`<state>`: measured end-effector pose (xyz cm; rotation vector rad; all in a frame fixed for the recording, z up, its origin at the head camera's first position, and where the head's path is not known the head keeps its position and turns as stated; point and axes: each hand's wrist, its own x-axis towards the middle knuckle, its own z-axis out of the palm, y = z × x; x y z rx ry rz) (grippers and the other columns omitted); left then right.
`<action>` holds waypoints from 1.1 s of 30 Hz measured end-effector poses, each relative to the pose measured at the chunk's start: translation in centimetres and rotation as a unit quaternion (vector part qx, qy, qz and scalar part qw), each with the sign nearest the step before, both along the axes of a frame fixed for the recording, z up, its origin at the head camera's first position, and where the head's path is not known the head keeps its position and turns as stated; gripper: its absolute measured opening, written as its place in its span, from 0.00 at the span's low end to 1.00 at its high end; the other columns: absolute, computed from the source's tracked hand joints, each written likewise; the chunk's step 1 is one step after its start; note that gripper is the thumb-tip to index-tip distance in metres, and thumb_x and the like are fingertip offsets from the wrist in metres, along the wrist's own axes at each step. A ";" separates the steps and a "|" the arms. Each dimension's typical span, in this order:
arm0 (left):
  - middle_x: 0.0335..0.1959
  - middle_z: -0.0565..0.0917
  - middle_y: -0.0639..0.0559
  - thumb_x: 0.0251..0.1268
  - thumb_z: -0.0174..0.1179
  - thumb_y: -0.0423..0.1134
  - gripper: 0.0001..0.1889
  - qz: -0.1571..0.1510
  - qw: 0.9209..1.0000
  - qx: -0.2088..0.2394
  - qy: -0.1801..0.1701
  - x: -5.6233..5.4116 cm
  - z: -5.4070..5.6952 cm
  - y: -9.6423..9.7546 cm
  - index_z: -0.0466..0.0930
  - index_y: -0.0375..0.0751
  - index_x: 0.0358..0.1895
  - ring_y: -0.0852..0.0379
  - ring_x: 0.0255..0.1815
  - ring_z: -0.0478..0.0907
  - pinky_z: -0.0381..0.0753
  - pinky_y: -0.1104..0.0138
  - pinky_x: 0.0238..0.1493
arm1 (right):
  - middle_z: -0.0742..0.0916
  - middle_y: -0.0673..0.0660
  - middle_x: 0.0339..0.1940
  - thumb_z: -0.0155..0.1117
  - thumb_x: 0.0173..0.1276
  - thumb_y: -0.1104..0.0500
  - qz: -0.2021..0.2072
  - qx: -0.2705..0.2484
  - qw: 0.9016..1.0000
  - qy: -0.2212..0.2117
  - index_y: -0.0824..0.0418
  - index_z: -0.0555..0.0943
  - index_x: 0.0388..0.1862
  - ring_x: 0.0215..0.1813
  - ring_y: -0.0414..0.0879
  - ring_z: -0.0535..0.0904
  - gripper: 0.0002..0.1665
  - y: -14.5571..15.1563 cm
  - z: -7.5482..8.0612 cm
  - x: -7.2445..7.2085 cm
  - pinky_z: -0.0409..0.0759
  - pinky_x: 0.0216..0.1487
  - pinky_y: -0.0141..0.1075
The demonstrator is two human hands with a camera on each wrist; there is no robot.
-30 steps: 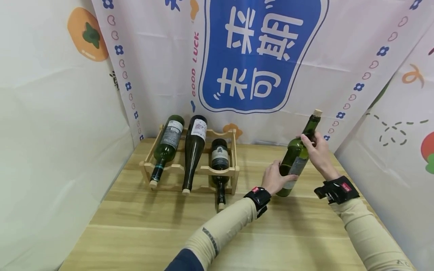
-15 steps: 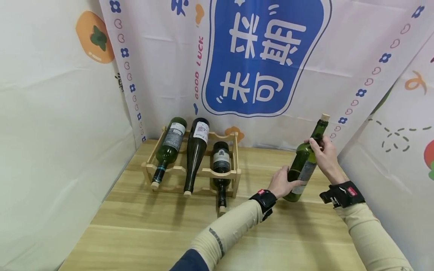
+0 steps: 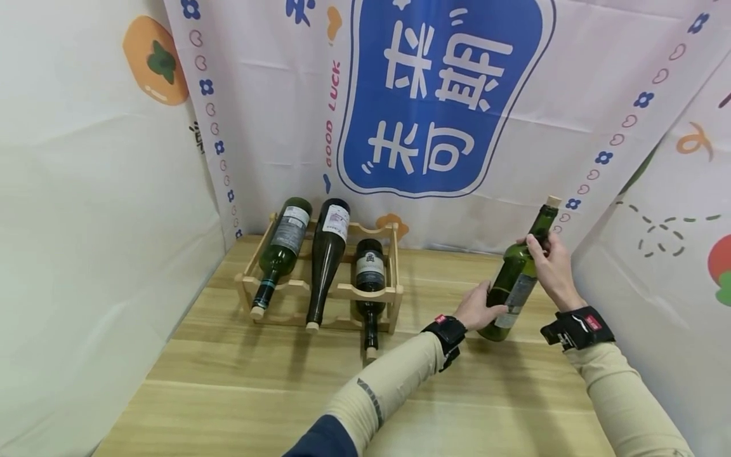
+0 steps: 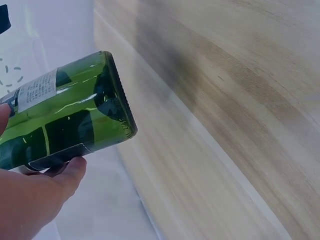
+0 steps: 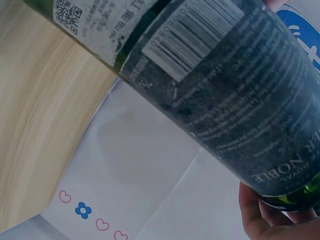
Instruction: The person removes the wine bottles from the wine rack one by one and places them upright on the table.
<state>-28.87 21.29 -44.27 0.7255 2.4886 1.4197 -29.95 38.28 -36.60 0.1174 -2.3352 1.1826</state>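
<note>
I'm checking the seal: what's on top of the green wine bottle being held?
A cork sticks up from the green wine bottle. Its lower end is hidden in the neck, which the right hand partly covers.

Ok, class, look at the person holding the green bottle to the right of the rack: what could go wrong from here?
1. The held bottle is tilted, its base seemingly clear of the table; if the left grip or right grip loosens, the glass might slip and drop.
2. The left sleeve looks close to the cork of the lowest bottle in the rack; a careless swing might knock it.
</note>
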 end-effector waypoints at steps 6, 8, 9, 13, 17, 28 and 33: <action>0.51 0.79 0.48 0.68 0.59 0.47 0.26 0.001 1.000 0.001 0.005 -0.6 0.2 0.4 0.66 0.43 0.65 0.58 0.49 0.78 0.77 0.72 0.43 | 0.84 0.38 0.41 0.49 0.76 0.48 -0.009 -0.005 1.000 0.008 0.56 0.74 0.53 0.35 0.28 0.78 0.16 0.2 0.0 -0.4 0.75 0.32 0.19; 0.50 0.79 0.48 0.68 0.59 0.46 0.25 0.001 1.000 0.001 0.008 -0.8 0.2 0.6 0.66 0.43 0.64 0.58 0.46 0.77 0.76 0.73 0.41 | 0.84 0.38 0.40 0.49 0.76 0.48 -0.012 -0.002 1.000 0.012 0.57 0.74 0.52 0.34 0.27 0.78 0.16 0.4 0.0 -0.6 0.75 0.32 0.19; 0.49 0.79 0.49 0.68 0.59 0.46 0.25 0.000 1.000 0.000 0.010 -0.8 0.1 0.7 0.66 0.42 0.64 0.59 0.45 0.77 0.76 0.73 0.40 | 0.84 0.38 0.40 0.49 0.76 0.48 -0.015 0.002 1.000 0.015 0.58 0.74 0.52 0.34 0.27 0.78 0.17 0.4 -0.1 -0.6 0.75 0.32 0.19; 0.47 0.79 0.50 0.67 0.60 0.45 0.23 -0.003 1.000 0.001 0.010 -1.0 0.0 1.1 0.67 0.42 0.62 0.60 0.42 0.77 0.76 0.74 0.39 | 0.85 0.46 0.42 0.49 0.77 0.49 -0.021 0.013 1.000 0.016 0.62 0.74 0.53 0.33 0.28 0.78 0.18 0.6 -0.2 -0.6 0.75 0.32 0.19; 0.45 0.79 0.50 0.68 0.60 0.44 0.22 -0.011 1.000 0.010 -0.001 -1.0 -0.2 1.3 0.68 0.42 0.60 0.61 0.41 0.77 0.76 0.74 0.39 | 0.85 0.63 0.46 0.48 0.77 0.53 -0.018 0.012 1.000 0.012 0.69 0.72 0.55 0.34 0.30 0.78 0.20 0.1 0.2 0.1 0.74 0.32 0.18; 0.51 0.79 0.48 0.66 0.61 0.41 0.27 -0.013 1.000 0.018 -0.016 -1.3 -0.8 2.0 0.65 0.43 0.66 0.58 0.50 0.79 0.78 0.72 0.46 | 0.83 0.72 0.50 0.47 0.78 0.54 -0.014 0.033 0.999 0.016 0.71 0.69 0.57 0.35 0.30 0.77 0.21 0.2 0.0 0.7 0.73 0.35 0.18; 0.56 0.78 0.47 0.67 0.61 0.40 0.29 -0.013 0.999 0.027 -0.021 -1.3 -1.4 2.4 0.62 0.43 0.69 0.55 0.54 0.78 0.78 0.70 0.51 | 0.83 0.68 0.50 0.46 0.78 0.50 -0.025 0.042 0.999 0.014 0.68 0.70 0.59 0.35 0.28 0.76 0.23 1.5 -1.7 -0.1 0.73 0.34 0.18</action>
